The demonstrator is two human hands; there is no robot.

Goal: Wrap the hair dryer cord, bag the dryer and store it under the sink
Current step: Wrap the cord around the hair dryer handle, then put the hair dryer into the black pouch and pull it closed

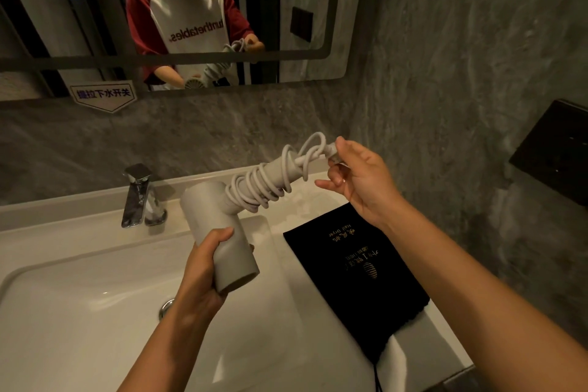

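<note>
the left hand (203,267) is wrapped around the barrel of the grey hair dryer (219,232), fingers curled firmly on it, holding the dryer in the air above the white sink basin (63,296). the barrel's open end points down toward the person; the handle runs up and away to the right, toward the far right corner of the tabletop (410,356). the cord (257,184) is coiled round that handle in many turns, loose in places, with a couple of slack loops standing off near the handle's tip.

the right hand (359,181) is at that tip, thumb and forefinger pinching the cord's end, what looks like the plug (331,151), while the other fingers are loosely spread below. so the wrapping looks close to done; judging from the slack, what remains is to tuck or snug the end.

the black drawstring bag (350,264), printed "hair dryer" in gold, lies flat on the tabletop just right of the basin, directly beneath the right forearm and near the right edge. its long axis runs from the back wall toward the near edge, with the drawstring, so probably the mouth, at the near end. the right hand is the nearer one to it, so it would likely open the bag while the left brings the dryer over. the chrome faucet (136,197) stands at the basin's back edge, clear of all this.
</note>
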